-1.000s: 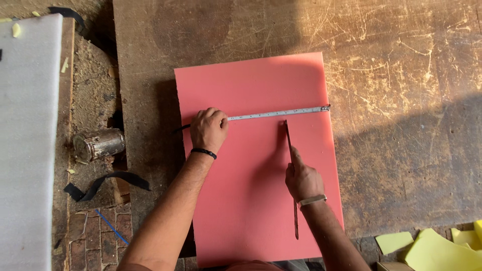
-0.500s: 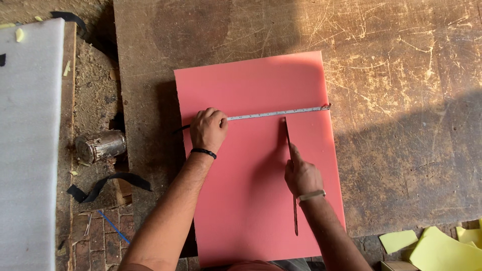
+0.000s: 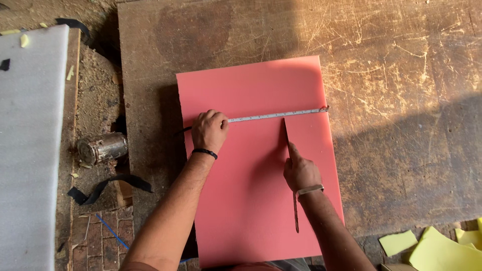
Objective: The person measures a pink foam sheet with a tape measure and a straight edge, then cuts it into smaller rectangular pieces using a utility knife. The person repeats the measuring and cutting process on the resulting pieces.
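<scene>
Now the left hand [image 3: 209, 131] presses a narrow metal tape measure [image 3: 276, 115] flat across the pink rectangular foam sheet [image 3: 251, 200], fingers closed over it, and the right hand [image 3: 300, 173] closes on a long thin dark blade [image 3: 290, 175], its tip just below the tape. It seems best to hold the tape tight and the blade steady (its handle is partly hidden under the wrist). The sheet's near edge is cut off.
</scene>
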